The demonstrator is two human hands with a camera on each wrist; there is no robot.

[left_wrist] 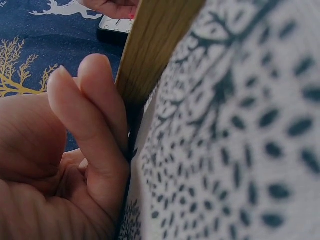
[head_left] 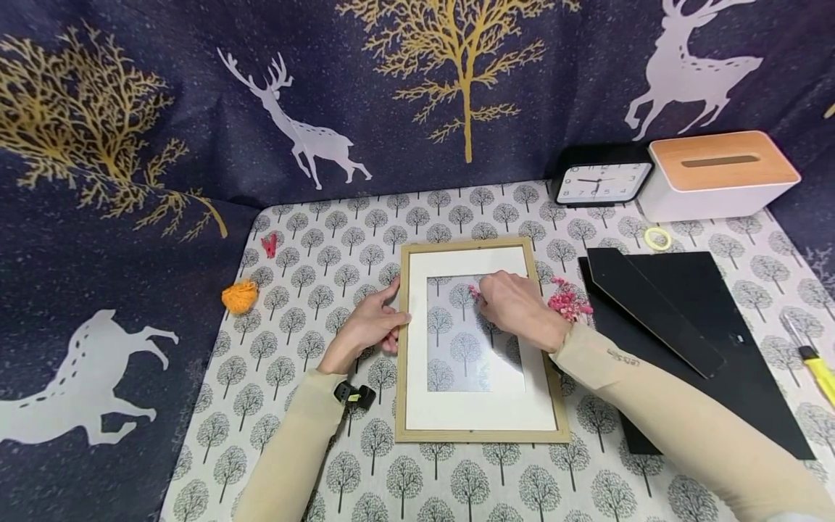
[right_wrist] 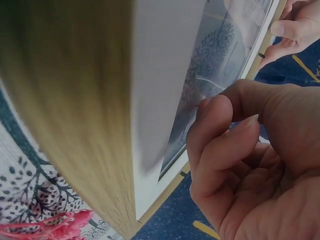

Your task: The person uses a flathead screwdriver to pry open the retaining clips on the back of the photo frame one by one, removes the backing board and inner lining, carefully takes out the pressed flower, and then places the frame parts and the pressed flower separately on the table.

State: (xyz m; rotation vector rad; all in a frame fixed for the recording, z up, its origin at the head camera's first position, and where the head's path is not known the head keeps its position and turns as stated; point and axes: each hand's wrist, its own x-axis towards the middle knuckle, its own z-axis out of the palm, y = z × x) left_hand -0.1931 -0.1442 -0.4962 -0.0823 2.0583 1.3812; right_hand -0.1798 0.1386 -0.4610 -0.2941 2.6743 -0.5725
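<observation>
A light wooden picture frame [head_left: 483, 436] lies flat on the tree-print cloth, with a white mat [head_left: 470, 412] and a clear pane [head_left: 450, 362] inside it. My left hand [head_left: 372, 322] holds the frame's left side, thumb on the rim and fingers against the outer edge. Over the pane, my right hand [head_left: 515, 304] pinches a small pink flower sprig [head_left: 473, 292], mostly hidden by the fingers. In the right wrist view those fingers [right_wrist: 212, 125] are curled close over the pane. A bunch of pink flowers [head_left: 570, 301] lies beside the frame's right edge, partly behind the right wrist.
At right lies a black backing board [head_left: 737, 319] with a stand leg [head_left: 652, 312], near a yellow cutter [head_left: 818, 370]. Behind are a clock [head_left: 603, 183], a tissue box [head_left: 711, 196] and a yellow ring [head_left: 657, 239]. Orange yarn [head_left: 239, 296] and a red clip [head_left: 269, 245] lie left.
</observation>
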